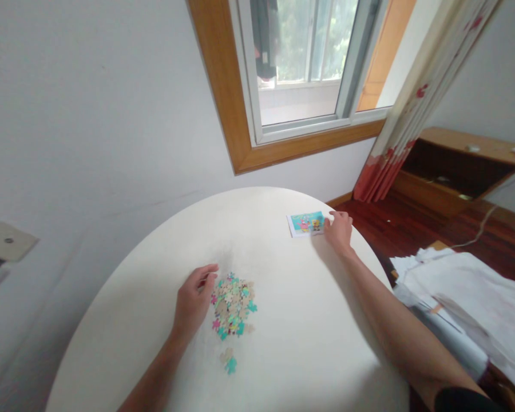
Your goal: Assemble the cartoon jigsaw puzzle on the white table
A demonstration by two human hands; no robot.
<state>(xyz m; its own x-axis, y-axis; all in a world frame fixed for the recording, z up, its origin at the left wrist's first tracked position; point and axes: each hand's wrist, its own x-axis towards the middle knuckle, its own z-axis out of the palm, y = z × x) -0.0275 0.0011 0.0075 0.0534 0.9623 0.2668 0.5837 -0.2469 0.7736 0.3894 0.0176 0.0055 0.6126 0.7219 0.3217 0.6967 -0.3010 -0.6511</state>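
Note:
A heap of loose jigsaw puzzle pieces point(232, 306), teal, pink, green and plain tan, lies on the round white table point(278, 355). Just left of the heap is my left hand point(194, 297), its fingers loosely bent with a gap to the thumb and nothing seen in them. Farther off, a small picture card point(305, 224) with pink and yellow cartoon figures on teal rests near the table's far right edge. My right hand point(340, 229) is at the card's right end, fingers apart, thumb at its edge; whether it touches the card is unclear.
Close to the near side, a teal puzzle piece point(230, 365) lies apart from the heap. A white wall and a wood-framed window point(240, 151) stand behind the table. On the right are a curtain point(386, 154), a wooden desk point(463, 140) and a white cloth point(476, 303).

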